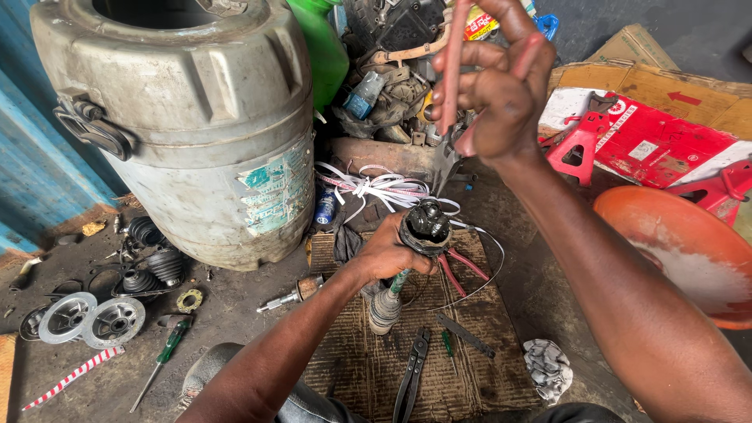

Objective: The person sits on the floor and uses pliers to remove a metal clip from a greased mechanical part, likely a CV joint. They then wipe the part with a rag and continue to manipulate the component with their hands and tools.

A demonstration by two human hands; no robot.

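Observation:
My left hand (386,255) grips a greasy black drive-shaft joint (427,223) just below its head and holds the shaft upright on a corrugated cardboard mat (478,368). The shaft's lower end carries a small grey rubber boot (384,309). A thin wire (497,262) loops out from the joint. My right hand (501,86) is raised above and behind the joint, closed on red-handled pliers (451,70) whose metal jaws (445,163) point down toward it without touching.
A big grey plastic drum (196,117) stands left, rubber boots (153,266) and metal discs (94,319) beside it. On the mat lie black pliers (410,377) and another red-handled tool (464,266). An orange basin (681,251), red jack stands (580,145) and a rag (548,364) sit right.

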